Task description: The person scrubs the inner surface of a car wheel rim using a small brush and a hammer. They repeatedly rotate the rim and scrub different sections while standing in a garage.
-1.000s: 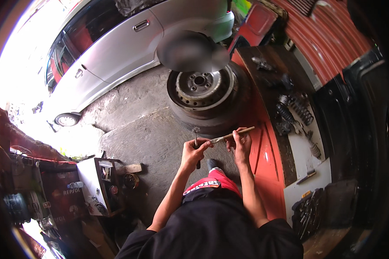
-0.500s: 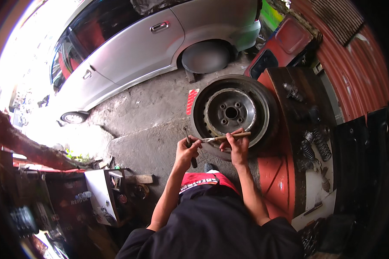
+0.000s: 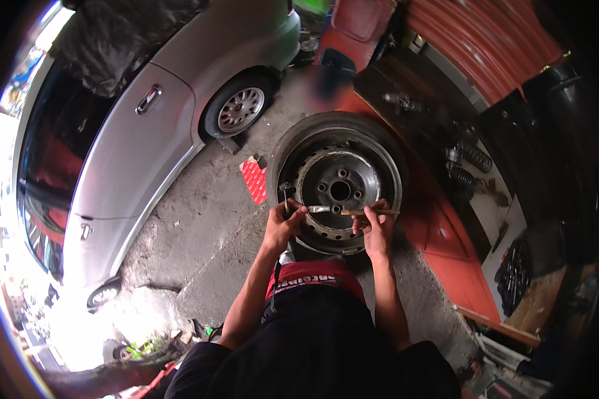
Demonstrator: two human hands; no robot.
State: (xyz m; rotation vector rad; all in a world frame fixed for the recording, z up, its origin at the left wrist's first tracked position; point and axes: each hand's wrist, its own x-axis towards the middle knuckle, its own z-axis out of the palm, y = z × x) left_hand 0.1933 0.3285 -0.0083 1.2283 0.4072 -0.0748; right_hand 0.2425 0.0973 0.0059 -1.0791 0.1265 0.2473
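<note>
A slim tool with a wooden handle (image 3: 386, 212) and a flat, silvery end lies level across my two hands. My right hand (image 3: 375, 234) is closed around the wooden part. The fingertips of my left hand (image 3: 283, 226) pinch or touch its silvery end; whether that end is a brush or a blade, I cannot tell. Also in my left hand is a thin metal rod tool (image 3: 285, 191) with a small dark head pointing up. Beneath and just beyond both hands, a steel wheel rim (image 3: 321, 178) sits inside a black tyre (image 3: 339, 123), face up.
A silver car (image 3: 140, 153) stands at the left, its rear wheel near the tyre. Red patterned cardboard (image 3: 253, 179) lies on the concrete left of the tyre. To the right are red panels (image 3: 439, 233) and a surface bearing shock absorber springs (image 3: 471, 156).
My view has turned, so the car and surroundings appear rotated, and the car's rear wheel shows plainly. My hands, still on the same tools, now overlap more of the rim.
</note>
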